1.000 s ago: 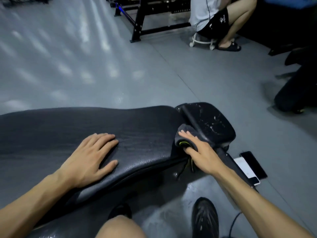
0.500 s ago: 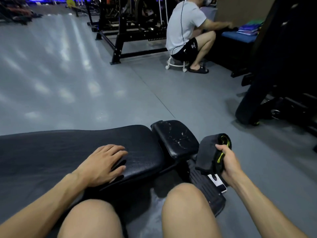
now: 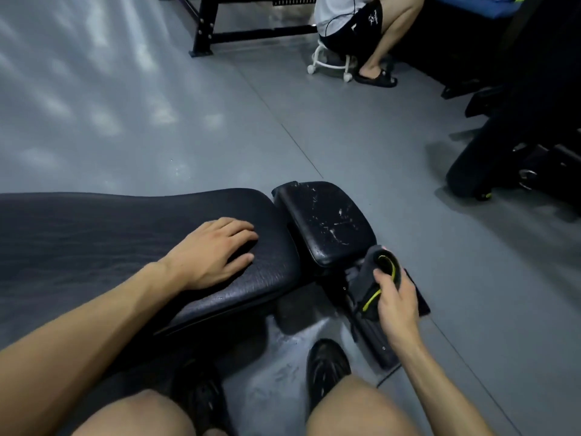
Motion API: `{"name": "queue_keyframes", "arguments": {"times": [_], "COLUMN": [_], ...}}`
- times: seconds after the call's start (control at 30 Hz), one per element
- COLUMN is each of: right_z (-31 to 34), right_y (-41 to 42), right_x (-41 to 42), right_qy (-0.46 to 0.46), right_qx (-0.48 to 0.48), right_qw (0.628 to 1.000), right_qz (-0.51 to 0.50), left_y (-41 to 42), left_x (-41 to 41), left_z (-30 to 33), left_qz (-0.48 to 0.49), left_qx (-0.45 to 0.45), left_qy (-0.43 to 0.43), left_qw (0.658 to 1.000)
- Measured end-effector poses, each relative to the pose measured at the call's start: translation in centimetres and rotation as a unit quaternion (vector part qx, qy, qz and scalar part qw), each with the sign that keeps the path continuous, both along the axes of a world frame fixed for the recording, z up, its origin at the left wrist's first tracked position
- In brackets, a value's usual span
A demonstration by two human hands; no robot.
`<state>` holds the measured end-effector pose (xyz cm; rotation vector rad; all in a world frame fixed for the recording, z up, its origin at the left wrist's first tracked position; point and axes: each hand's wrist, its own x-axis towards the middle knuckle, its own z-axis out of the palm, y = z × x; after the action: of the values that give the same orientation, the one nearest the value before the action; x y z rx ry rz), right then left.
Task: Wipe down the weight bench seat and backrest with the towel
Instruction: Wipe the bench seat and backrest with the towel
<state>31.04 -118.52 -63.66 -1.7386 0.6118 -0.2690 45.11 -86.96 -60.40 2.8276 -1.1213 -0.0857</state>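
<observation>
Towel is hanging bunched in my clenched right hand just off the seat, near its lower corner, while my left hand is lying flat and released on the backrest beside the seat, so I'm judging I'm between wipes and next need to be bringing it back onto the seat.

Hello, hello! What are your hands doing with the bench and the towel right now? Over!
Left hand flat on the backrest. Right hand gripping the towel, off the seat. Nothing in the way.
</observation>
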Motion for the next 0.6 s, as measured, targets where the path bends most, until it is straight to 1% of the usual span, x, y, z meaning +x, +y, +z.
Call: {"name": "queue_keyframes", "arguments": {"times": [0.07,0.13,0.23,0.3,0.4,0.47,0.53,0.6], "right_z": [0.2,-1.1,-3.2,-4.0,-3.4,-2.9,-2.3,-1.9], "right_y": [1.4,2.4,3.1,3.5,3.6,3.8,4.3,4.7], "right_x": [0.5,2.3,4.0,4.8,7.5,11.3,15.8,18.0], "right_qy": [-0.024,-0.03,-0.043,-0.05,-0.044,-0.031,-0.007,0.004], "right_qx": [-0.052,-0.112,-0.247,-0.316,-0.354,-0.372,-0.377,-0.37], "right_qw": [0.997,0.985,0.945,0.914,0.881,0.864,0.858,0.864], "right_qz": [0.05,0.126,0.21,0.25,0.311,0.337,0.348,0.342], "left_y": [-0.6,-1.2,-1.6,-1.5,-1.8,-1.9,-2.0,-2.1], "left_x": [0.5,1.1,0.9,1.1,1.6,1.7,1.8,1.8], "left_z": [-0.1,-0.7,-1.6,-1.6,-1.5,-1.6,-1.5,-1.5], "left_qz": [0.005,0.02,0.025,0.032,0.039,0.041,0.042,0.046], "left_qx": [-0.006,-0.018,-0.023,-0.018,-0.006,-0.002,0.0,0.002], "left_qy": [-0.012,-0.018,-0.012,-0.006,0.003,0.006,0.006,0.01], "left_qw": [1.0,0.999,0.999,0.999,0.999,0.999,0.999,0.999]}}
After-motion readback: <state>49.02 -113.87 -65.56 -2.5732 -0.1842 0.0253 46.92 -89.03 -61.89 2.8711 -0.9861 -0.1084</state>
